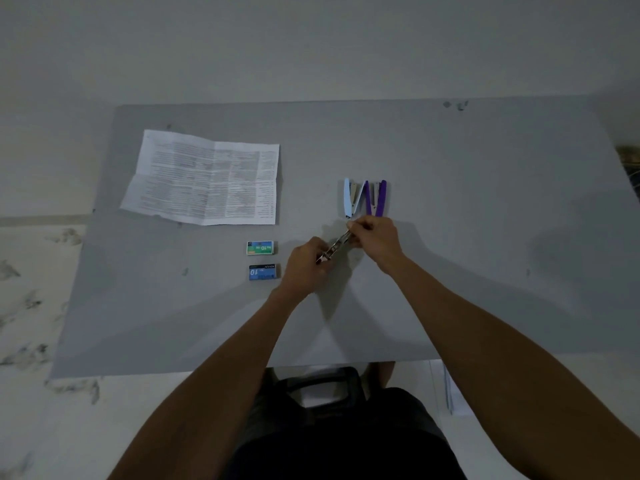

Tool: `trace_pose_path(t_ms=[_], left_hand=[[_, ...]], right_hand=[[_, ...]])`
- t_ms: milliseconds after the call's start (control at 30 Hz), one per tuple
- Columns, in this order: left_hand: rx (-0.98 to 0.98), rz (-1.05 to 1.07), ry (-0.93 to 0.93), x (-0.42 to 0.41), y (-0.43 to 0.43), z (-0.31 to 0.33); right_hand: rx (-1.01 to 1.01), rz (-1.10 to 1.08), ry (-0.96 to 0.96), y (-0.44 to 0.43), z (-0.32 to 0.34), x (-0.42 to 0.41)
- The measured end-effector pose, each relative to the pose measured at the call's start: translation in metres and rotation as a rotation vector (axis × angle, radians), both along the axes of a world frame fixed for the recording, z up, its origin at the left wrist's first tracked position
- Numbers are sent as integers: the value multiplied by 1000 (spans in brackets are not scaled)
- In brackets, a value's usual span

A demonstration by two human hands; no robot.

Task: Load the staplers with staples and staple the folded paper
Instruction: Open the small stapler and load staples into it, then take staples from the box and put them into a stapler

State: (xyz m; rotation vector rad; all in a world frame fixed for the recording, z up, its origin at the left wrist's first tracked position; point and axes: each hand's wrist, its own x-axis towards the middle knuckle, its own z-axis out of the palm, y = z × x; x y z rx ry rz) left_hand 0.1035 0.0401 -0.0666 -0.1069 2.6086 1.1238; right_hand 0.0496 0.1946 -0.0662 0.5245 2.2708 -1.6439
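From the head camera, we're looking down on the grey bench (485, 237), and both hands are up over its middle. The left hand (306, 263) has its fingers curled round the near end of a slim metal piece (337, 244), and the right hand (375, 237) pinches the far end. It's held aslant between them, just above the surface. Whether it's a whole stapler or only part of one, I can't tell.

Just beyond the right hand lie two staplers side by side, both sprung open. The light blue stapler (348, 199) is on the left, and the purple stapler (381, 199) is touching or nearly touching it on the right.

Left of the left hand sit two small staple boxes, one behind the other. The green box (261, 248) is farther and the blue box (263, 272) is nearer, with a small gap between them.

Towards the far left corner, the printed paper (204, 181) lies flat and unfolded, its creases showing.
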Motion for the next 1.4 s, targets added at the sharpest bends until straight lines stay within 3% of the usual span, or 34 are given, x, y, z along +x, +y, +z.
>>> trace_pose_path(t_ms=[300,567,667,833,1000,1133,1300,1400], left_hand=[[-207,74,119,6,4,-16],[-270,-22,147,14,-12,-10],[-370,-76,222,19,-38,1],[-581,-212,153,28,-85,5],[-713,-266,73,35,-96,-5],[-683,-246,106,31,-91,-3],[-325,-97,158,1,-72,27],[-218,-67,175,-20,-62,45]], right_hand=[[133,18,12,-10,-5,0],[210,68,11,-10,-3,-3],[338,48,74,-12,13,-9],[448,89,152,-29,38,-24],[374,229,239,-51,47,-26],[313,330,212,-58,48,-19],[177,401,51,-56,54,-9],[25,329,-24,-53,59,-7]])
